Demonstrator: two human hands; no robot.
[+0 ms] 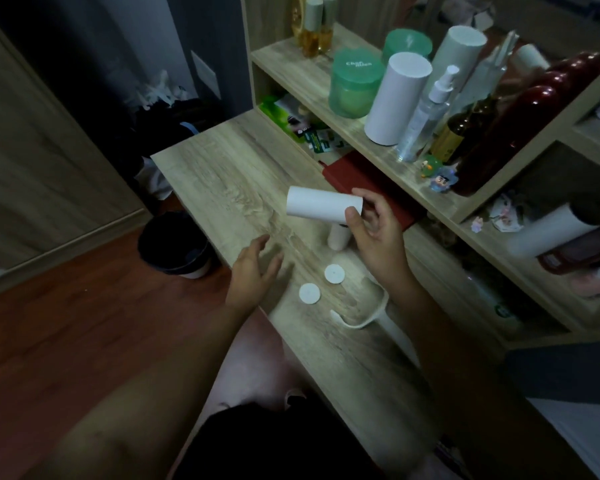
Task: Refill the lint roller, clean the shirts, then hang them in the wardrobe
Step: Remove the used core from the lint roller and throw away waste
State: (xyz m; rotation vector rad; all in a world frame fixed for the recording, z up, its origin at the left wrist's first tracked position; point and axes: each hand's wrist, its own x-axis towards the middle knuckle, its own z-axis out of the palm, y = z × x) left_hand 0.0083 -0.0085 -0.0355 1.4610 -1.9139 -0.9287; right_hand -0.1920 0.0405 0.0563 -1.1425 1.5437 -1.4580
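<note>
Two white discs (334,273) lie flat on the table (222,174), near each other and just in front of the hands; they look like end caps, though I cannot be sure. The right hand (373,226) grips one end of a white roll (323,205) between thumb and fingers, holding it level above the table. The left hand (257,270) hovers beside the discs with fingers spread, grasping nothing. Under the right hand a short white cylinder (339,235) stands upright, its top hidden by the hand. A white curved handle (368,310) lies on the table nearer the person, partly hidden by the right forearm; it is probably the roller frame. More white rolls (397,98) stand on the shelf (326,95) above. By my reading the refill is in progress: the roller seems taken apart and the roll not yet fitted. No shirts or wardrobe show, so cleaning and hanging remain.
</note>
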